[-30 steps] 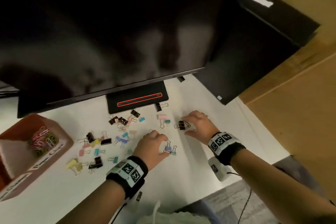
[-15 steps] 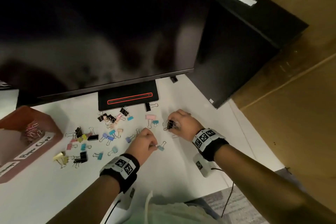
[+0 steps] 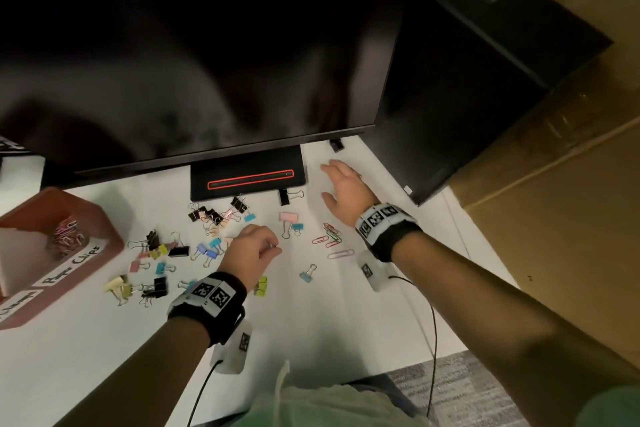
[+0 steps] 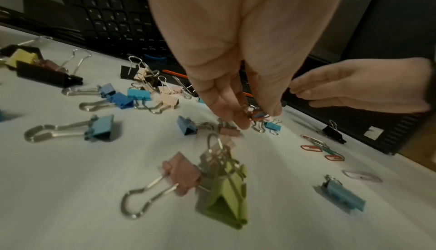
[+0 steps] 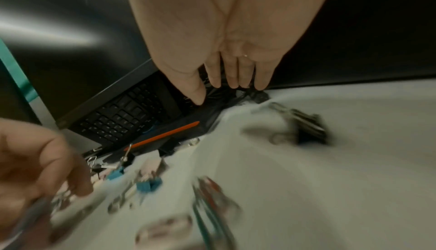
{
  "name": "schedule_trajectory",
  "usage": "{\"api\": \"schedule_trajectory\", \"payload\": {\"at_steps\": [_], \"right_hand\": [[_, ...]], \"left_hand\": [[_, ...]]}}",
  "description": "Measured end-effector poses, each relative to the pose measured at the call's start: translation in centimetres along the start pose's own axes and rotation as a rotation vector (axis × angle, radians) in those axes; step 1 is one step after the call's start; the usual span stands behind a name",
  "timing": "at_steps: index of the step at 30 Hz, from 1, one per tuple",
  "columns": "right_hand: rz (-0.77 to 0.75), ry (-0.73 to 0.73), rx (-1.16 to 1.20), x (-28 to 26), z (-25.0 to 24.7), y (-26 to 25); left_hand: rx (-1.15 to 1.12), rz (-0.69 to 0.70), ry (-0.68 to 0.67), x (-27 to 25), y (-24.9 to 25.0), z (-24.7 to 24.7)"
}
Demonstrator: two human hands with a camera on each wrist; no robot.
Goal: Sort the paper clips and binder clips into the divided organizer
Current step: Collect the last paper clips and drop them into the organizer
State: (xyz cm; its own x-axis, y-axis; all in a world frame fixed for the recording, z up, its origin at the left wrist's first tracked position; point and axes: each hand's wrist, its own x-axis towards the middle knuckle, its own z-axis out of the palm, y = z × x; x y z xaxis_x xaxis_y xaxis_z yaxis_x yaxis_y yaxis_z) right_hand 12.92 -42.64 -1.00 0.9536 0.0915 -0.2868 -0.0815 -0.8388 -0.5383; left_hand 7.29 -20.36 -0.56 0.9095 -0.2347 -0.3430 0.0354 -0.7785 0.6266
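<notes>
- Cords ran from the wrist cameras off the near edge of the white desk (image 3: 311, 329); grey carpet (image 3: 457, 392) showed below it.
- The left hand (image 3: 251, 250) hung over the middle of the scatter, fingers curled, thumb and fingertips (image 4: 235, 121) pinching a few small clips (image 4: 256, 115), at least one orange; the blur made their kind hard to tell, probably paper clips. Gathering several into one pinch would save trips to the organizer.
- Under that wrist lay green (image 4: 226, 203) and pink (image 4: 184, 173) binder clips, with a blue one (image 3: 307, 273) alone to the right.
- Loose paper clips (image 3: 330, 237) lay just beside the right wrist, red, green and a pale one.
- Most binder clips (image 3: 173, 250) were strewn left of the left hand, between it and the organizer, none yet sorted, I judged.
- The organizer (image 3: 104, 236) sat at the desk's left edge; its far compartment, labelled for paper clips, held a heap of coloured ones (image 3: 67, 236).
- The right hand (image 3: 348, 192) was farther out, fingers straight and spread, holding nothing, palm down toward a black binder clip (image 3: 336, 144) near the monitor's corner, likely its next pick.
- Behind stood the monitor (image 3: 207, 45) on its red-lined base (image 3: 249, 178), a keyboard (image 4: 113, 17) beneath, a black box (image 3: 467, 97) to the right, and cardboard (image 3: 571, 184) beyond that.
</notes>
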Motion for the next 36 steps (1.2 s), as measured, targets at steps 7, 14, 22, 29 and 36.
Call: {"api": "schedule_trajectory", "payload": {"at_steps": [7, 14, 22, 29, 36], "right_hand": [[0.096, -0.113, -0.161, 7.9, 0.1, -3.6], [0.146, -0.223, -0.288, 8.8, 1.0, -2.8], [-0.034, -0.213, -0.323, 1.0, 2.2, -0.1], [-0.013, -0.109, -0.03, -5.0, 1.4, 0.7], [-0.016, -0.1, 0.015, -5.6, 3.1, 1.4]], "left_hand": [[-0.162, -0.083, 0.021, -0.7, -0.6, -0.9], [-0.275, -0.071, -0.007, -0.7, -1.1, -0.8], [-0.177, 0.012, -0.103, 0.6, -0.3, 0.5], [-0.087, 0.083, -0.214, 1.4, -0.2, 0.9], [0.134, 0.07, -0.105, 0.5, -1.1, -0.2]]}}
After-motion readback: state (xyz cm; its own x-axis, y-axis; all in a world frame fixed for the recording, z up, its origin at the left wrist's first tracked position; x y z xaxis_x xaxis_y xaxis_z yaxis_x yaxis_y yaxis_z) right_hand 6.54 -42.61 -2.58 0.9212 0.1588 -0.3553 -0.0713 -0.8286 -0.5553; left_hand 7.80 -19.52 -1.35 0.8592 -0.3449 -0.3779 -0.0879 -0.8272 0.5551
